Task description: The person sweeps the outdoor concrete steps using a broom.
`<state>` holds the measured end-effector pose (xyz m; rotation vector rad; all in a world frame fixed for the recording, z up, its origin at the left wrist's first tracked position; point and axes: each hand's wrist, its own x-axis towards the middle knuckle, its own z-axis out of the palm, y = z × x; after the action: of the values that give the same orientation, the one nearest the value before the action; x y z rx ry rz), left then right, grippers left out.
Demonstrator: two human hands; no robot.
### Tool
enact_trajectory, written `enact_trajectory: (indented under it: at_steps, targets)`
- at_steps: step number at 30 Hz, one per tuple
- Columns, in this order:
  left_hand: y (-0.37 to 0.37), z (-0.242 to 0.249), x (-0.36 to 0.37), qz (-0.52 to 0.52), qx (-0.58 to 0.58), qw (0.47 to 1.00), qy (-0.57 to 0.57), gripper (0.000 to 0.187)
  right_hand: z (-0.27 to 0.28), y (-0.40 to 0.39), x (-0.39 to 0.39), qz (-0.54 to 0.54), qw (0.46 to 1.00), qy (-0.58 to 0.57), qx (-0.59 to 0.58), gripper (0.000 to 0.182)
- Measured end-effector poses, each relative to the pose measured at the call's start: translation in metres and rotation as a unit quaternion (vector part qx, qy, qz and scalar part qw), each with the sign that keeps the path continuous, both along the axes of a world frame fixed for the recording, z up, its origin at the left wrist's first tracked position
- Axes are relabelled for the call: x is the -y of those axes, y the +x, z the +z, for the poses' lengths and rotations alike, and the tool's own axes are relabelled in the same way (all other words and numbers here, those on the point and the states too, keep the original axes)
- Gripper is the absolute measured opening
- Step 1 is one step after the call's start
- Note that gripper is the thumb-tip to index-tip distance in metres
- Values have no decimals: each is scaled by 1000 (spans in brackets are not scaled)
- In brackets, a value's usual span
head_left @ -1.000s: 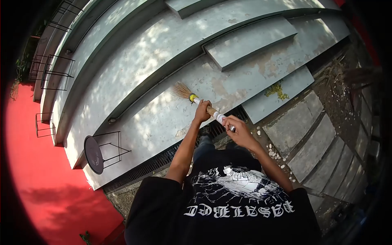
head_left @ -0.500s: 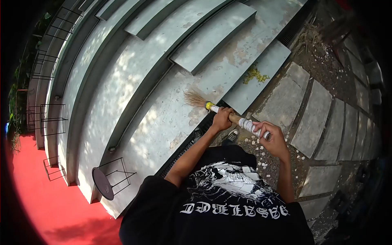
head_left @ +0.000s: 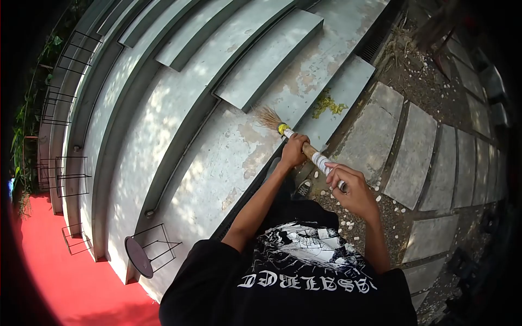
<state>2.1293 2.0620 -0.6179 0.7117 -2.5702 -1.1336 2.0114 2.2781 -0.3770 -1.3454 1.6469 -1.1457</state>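
Observation:
A stick broom (head_left: 315, 157) with a thick handle, partly wrapped in white, slants across the middle of the view. Its tan bristles (head_left: 268, 117) are over the lowest broad grey tier (head_left: 239, 138), at or very near the surface. Yellow binding marks where bristles meet handle. My left hand (head_left: 294, 150) is wrapped round the handle just behind the binding. Farther back, my right hand (head_left: 352, 189) grips the white-wrapped end. Yellow-green debris, perhaps leaves (head_left: 328, 103), lies on the low step (head_left: 342, 89) beyond my left hand.
Curved concrete tiers rise to the left. A round-topped stool (head_left: 139, 257) with a thin metal frame stands at lower left near red flooring (head_left: 54, 261). Stone slabs (head_left: 411, 155), gravel and pebbles lie to the right. A dark drain grate (head_left: 372, 46) runs along the tier's edge.
The bristles have moved up and right along the tier, closer to the yellow-green debris. Both hands have kept their grip, and the view has shifted slightly.

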Motion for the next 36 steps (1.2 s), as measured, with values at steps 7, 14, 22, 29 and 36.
enact_trajectory:
  at_steps: [7,14,22,29,36]
  targets:
    - [-46,-105,26,-73,-53,993,72,29,-49,-14,53,-66,997,28,-15,14]
    - [-176,-15,17,-39,-19,996,80,27,14,-144,42,-75,995,63,-10,18]
    - [-164,-46,138,18,100,993,68,31,-3,-182,177,-57,995,67,38,15]
    - [-195,-79,147,-59,-4,992,114,32,-2,-177,202,-86,982,170,-2,17]
    - [-294,41,125,-77,125,985,92,34,78,-262,177,-151,982,117,9,26]
